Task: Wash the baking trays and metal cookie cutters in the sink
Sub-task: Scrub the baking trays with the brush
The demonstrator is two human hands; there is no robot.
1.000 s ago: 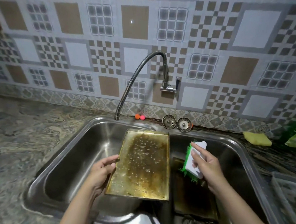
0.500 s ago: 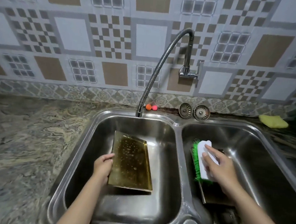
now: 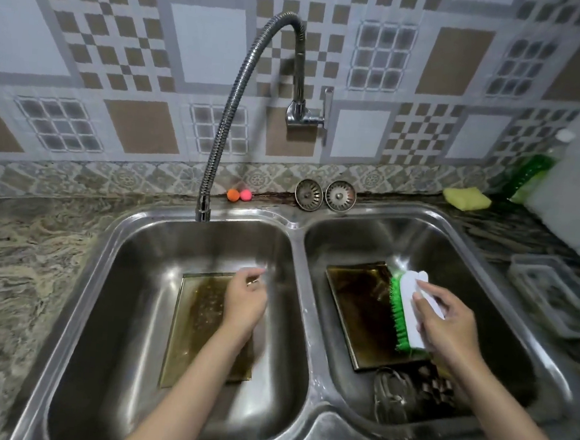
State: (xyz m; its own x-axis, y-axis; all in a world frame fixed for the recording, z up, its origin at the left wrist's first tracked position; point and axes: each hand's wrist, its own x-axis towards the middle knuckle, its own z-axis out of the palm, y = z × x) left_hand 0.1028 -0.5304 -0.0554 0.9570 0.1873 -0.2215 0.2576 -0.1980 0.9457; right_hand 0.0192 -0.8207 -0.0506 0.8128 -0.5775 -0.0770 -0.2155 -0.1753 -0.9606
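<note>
A greasy golden baking tray (image 3: 199, 320) lies flat on the bottom of the left basin. My left hand (image 3: 243, 302) hovers just over its right half, blurred, fingers loosely curled and holding nothing. In the right basin a second dark, greasy tray (image 3: 357, 310) lies flat. My right hand (image 3: 446, 323) grips a white scrubbing brush (image 3: 407, 310) with green bristles, held at that tray's right edge. Several metal cookie cutters (image 3: 431, 384) and a wire utensil (image 3: 390, 388) lie at the near end of the right basin.
The double steel sink (image 3: 301, 241) sits in a stone counter. A flexible faucet (image 3: 242, 89) arches over the left basin. Two drain strainers (image 3: 309, 194), a yellow sponge (image 3: 467, 198), a green bottle (image 3: 532, 171) and a clear plastic container (image 3: 557, 297) stand around the rim.
My left hand lowered the tilted tray flat into the left basin and let go of it. The brush in my right hand stayed over the right basin's tray.
</note>
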